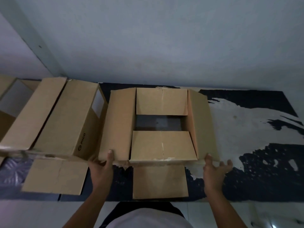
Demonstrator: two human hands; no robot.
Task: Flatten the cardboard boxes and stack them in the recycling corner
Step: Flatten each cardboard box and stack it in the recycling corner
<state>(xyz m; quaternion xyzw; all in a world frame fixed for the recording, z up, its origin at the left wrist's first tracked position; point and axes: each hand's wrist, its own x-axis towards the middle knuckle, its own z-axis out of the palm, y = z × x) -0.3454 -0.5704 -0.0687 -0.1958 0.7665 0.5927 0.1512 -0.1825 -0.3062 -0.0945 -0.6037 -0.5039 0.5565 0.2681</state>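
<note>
An open brown cardboard box stands on the floor mat in front of me, its flaps spread and the mat showing through its middle. My left hand grips the box's near left corner, thumb on top of the left flap and fingers hidden beneath. At the near right corner my right hand is spread, with the thumb at the edge of the right flap. A second, longer cardboard box with a small printed logo lies touching the first on its left.
A third open box sits at the far left edge. All boxes rest on a dark mat with a white pattern, against a pale wall. The wall corner is at upper left. Pale tiled floor lies nearest me.
</note>
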